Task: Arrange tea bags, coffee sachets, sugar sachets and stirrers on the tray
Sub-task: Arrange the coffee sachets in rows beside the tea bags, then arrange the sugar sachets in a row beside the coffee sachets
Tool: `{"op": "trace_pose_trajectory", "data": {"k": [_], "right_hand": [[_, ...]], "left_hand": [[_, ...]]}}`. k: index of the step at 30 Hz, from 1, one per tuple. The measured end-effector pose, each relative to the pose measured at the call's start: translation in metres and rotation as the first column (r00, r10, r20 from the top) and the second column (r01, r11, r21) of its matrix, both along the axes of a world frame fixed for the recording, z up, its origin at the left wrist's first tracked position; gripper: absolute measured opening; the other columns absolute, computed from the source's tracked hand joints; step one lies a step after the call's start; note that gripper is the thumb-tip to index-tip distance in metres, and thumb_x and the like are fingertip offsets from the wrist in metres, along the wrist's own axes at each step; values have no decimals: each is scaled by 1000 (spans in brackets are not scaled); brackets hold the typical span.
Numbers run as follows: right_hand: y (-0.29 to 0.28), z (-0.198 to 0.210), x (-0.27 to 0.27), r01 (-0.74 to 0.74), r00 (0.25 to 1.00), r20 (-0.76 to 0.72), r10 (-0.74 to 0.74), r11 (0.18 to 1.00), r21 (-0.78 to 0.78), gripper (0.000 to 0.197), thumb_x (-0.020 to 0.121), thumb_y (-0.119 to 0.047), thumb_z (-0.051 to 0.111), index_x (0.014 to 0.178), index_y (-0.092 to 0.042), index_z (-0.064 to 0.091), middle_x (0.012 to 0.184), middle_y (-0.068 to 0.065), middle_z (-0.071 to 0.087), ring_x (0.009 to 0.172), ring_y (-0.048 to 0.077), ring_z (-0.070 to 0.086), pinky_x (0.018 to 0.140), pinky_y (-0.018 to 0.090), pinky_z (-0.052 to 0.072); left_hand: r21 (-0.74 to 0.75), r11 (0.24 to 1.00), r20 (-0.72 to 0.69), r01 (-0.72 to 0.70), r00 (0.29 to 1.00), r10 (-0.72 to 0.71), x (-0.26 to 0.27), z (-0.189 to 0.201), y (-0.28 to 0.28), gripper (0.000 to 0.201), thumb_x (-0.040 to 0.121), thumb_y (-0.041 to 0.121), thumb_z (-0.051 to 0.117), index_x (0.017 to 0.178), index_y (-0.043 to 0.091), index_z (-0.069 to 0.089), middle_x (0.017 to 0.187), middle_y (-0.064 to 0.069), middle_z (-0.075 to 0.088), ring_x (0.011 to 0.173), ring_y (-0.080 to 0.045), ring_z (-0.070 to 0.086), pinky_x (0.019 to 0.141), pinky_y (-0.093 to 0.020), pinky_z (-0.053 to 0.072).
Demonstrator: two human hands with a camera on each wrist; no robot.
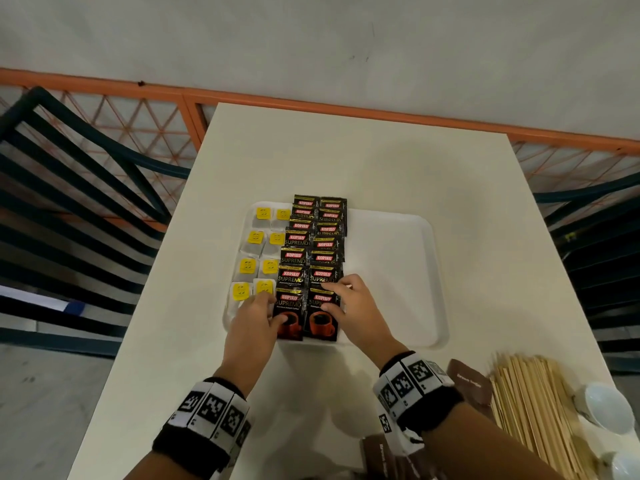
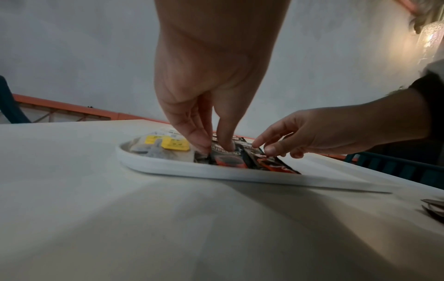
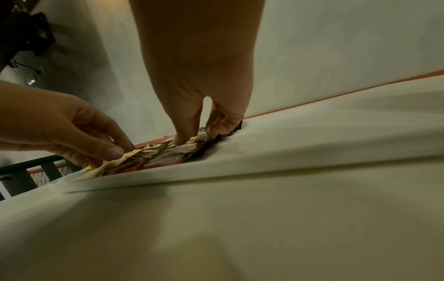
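Note:
A white tray [image 1: 391,271] lies on the table. Tea bags [image 1: 258,258] with yellow tags fill its left side in two columns. Beside them, black coffee sachets [image 1: 313,237] overlap in two columns. My left hand [image 1: 273,306] presses thumb and fingertips on the nearest left coffee sachet [image 1: 289,315], as the left wrist view shows [image 2: 215,147]. My right hand [image 1: 329,297] rests spread fingertips on the nearest right coffee sachet [image 1: 322,318], also seen in the right wrist view [image 3: 197,135]. Wooden stirrers [image 1: 530,410] and brown sugar sachets [image 1: 467,382] lie on the table at the near right.
Two white cups [image 1: 606,407] stand at the table's near right corner, beyond the stirrers. More brown sachets [image 1: 388,452] lie under my right forearm. The tray's right half is bare. Dark chairs [image 1: 69,188] flank the table, and an orange railing [image 1: 346,105] runs behind it.

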State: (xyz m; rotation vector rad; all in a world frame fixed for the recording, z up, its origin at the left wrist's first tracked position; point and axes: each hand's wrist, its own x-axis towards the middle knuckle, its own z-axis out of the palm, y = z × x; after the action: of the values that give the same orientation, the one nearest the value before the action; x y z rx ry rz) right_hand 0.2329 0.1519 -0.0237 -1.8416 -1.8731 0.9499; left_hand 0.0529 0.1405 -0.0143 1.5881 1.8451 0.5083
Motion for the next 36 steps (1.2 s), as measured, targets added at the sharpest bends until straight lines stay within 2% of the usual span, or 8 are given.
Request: {"op": "trace_pose_trajectory", "data": {"k": [6, 12, 16, 19, 23, 26, 31, 36], "right_hand": [[-12, 13, 3, -8, 1000, -19, 9, 999, 39, 33, 93, -17, 50, 126, -14, 54, 111, 1, 50, 91, 7, 44, 81, 14, 33], [-60, 22, 42, -108, 992, 63, 107, 994, 22, 21, 92, -18, 52, 109, -18, 64, 92, -4, 58, 69, -3, 45, 70, 8, 33], [-102, 28, 89, -50, 991, 122, 57, 997, -60, 17, 91, -21, 55, 105, -20, 64, 91, -9, 54, 75, -1, 48, 68, 7, 35], [-126, 27, 128, 27, 965, 262, -3, 996, -88, 21, 87, -30, 59, 107, -24, 61, 101, -8, 51, 97, 9, 50, 78, 12, 32], [-142, 32, 163, -44, 907, 389, 159, 957, -287, 69, 73, -56, 66, 132, -31, 41, 135, -2, 35, 128, 20, 30, 108, 35, 26], [-149, 35, 170, -123, 880, 381, 283, 911, -394, 91, 64, -55, 73, 140, -35, 25, 150, -2, 16, 139, 24, 12, 114, 46, 11], [-149, 27, 174, -151, 893, 349, 285, 919, -363, 96, 64, -47, 76, 142, -31, 22, 144, -1, 25, 135, 23, 20, 112, 42, 16], [-146, 22, 173, -138, 919, 302, 252, 926, -352, 84, 67, -43, 75, 137, -27, 31, 130, 0, 38, 122, 19, 33, 107, 37, 26]], "left_hand": [[76, 980, 20, 182, 983, -184, 1, 5, -11, 19, 84, 13, 63, 103, 10, 63, 85, 3, 53, 67, -6, 49, 60, -11, 36], [1, 851, 95, 525, 847, -523, 20, 14, -43, 16, 87, 17, 59, 102, 17, 63, 84, 9, 56, 69, -2, 51, 61, -6, 39], [-77, 783, 174, 617, 782, -599, 41, 12, -70, 16, 87, 22, 60, 103, 20, 61, 88, 9, 56, 74, -5, 53, 66, -10, 42], [-167, 709, 178, 685, 728, -662, 60, 6, -87, 25, 84, 31, 64, 107, 23, 57, 92, 10, 52, 75, -3, 50, 64, -9, 41], [-212, 607, 88, 766, 634, -769, 86, -2, -104, 54, 73, 43, 71, 117, 23, 48, 105, 8, 42, 93, -8, 45, 77, -14, 40], [-236, 586, 12, 775, 606, -796, 100, -9, -114, 66, 66, 41, 76, 120, 20, 43, 116, 2, 39, 106, -14, 42, 87, -25, 40], [-257, 625, -75, 738, 629, -774, 112, -13, -116, 48, 66, 32, 76, 101, 14, 48, 101, 3, 35, 97, -17, 41, 80, -28, 40], [-238, 685, 22, 689, 708, -705, 114, -12, -113, 33, 70, 25, 72, 75, 24, 39, 83, 7, 37, 77, -12, 40, 59, -16, 32]]}}
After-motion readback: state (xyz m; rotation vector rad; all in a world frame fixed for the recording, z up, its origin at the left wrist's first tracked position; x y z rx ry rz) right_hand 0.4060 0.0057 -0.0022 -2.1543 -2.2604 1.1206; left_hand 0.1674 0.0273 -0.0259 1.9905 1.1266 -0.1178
